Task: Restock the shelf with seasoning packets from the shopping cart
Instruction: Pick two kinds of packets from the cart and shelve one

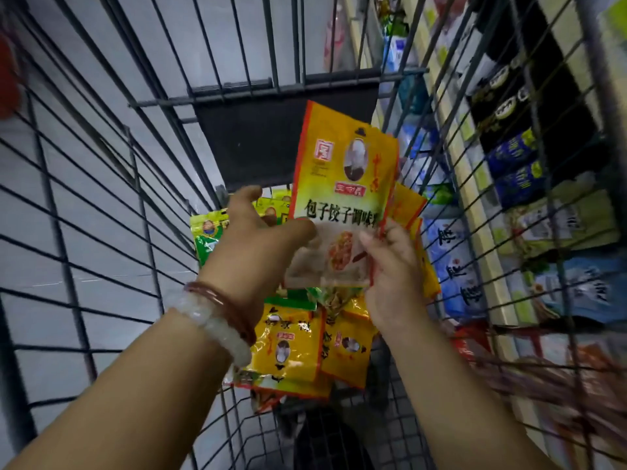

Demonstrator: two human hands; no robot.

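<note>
both hands are down inside the shopping cart (142,106). right hand (390,266) pinches the lower edge of a small stack of yellow seasoning packets (342,184), thumb on the front one and fingers curled behind, holding them upright above the pile. left hand (261,228) reaches in from the side, thumb against the front packet's clear bottom; its other fingers are spread behind, so i can't tell if it truly grips or just steadies. more loose packets (298,347) lie heaped on the cart floor, yellow and green. the shelf (509,184) runs along the right, just past the wire side. these look light, thin and floppy, with glossy film that will likely slide packet over packet. i'd say a firm pinch across the whole stack near a sealed edge suits best, squaring them first so none fans out.
</note>
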